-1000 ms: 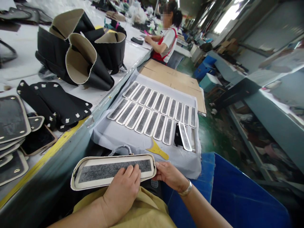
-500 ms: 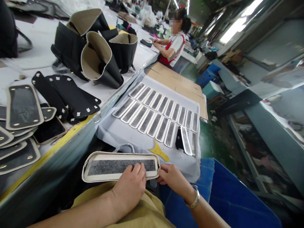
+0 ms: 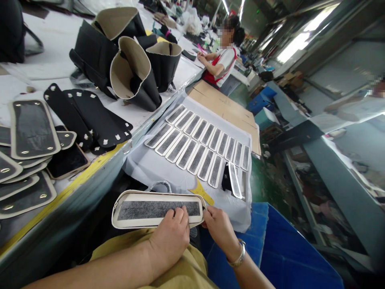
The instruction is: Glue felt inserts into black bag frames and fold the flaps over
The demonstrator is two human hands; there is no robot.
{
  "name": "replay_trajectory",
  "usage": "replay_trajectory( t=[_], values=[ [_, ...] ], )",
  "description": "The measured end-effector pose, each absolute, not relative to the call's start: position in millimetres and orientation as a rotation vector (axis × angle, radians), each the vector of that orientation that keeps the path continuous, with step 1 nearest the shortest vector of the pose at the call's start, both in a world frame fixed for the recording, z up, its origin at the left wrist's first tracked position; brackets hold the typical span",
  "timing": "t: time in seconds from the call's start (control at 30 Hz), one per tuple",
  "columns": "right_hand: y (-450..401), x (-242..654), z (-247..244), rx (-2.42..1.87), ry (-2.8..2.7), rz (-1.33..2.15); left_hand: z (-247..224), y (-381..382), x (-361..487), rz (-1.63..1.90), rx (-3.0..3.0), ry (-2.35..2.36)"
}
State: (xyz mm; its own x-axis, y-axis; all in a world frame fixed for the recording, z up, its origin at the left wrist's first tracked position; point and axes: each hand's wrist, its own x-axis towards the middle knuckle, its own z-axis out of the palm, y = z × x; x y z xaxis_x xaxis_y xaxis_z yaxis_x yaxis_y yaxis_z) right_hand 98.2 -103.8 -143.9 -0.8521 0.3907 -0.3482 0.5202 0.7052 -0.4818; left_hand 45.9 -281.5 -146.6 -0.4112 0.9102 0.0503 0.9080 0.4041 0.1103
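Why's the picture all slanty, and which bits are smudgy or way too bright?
Head view: the room leans, maybe from a tilted head and a wide lens; head view, right: the blue-grey bench looks smudgy; head view, upper right: the bright patch glares white; head view, lower middle: the cream-edged piece looks fairly clear.

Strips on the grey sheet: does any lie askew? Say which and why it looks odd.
One strip, near the right end of the closer row in the picture, looks askew: it slants opposite to the neighbouring strips, breaking their even line, beside a black piece.
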Motion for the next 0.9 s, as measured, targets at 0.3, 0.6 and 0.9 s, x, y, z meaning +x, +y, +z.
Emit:
replay_trajectory(
  t=[0.3, 0.6, 0.9],
  values=[
    [-109.6, 93.0, -140.1, 0.721, 2.764, -0.706, -143.6, -279.4, 44.8, 0.166, 1.714, 2.595],
    [-102.3, 95.3, -130.0, 0.613, 2.454, -1.325, -145.0, -278.3, 41.6, 0.215, 1.671, 2.588],
    [-81.0, 97.2, -131.2, 0.799, 1.748, -1.919, -145.0, -279.7, 41.8, 0.232, 1.658, 2.585]
  ],
)
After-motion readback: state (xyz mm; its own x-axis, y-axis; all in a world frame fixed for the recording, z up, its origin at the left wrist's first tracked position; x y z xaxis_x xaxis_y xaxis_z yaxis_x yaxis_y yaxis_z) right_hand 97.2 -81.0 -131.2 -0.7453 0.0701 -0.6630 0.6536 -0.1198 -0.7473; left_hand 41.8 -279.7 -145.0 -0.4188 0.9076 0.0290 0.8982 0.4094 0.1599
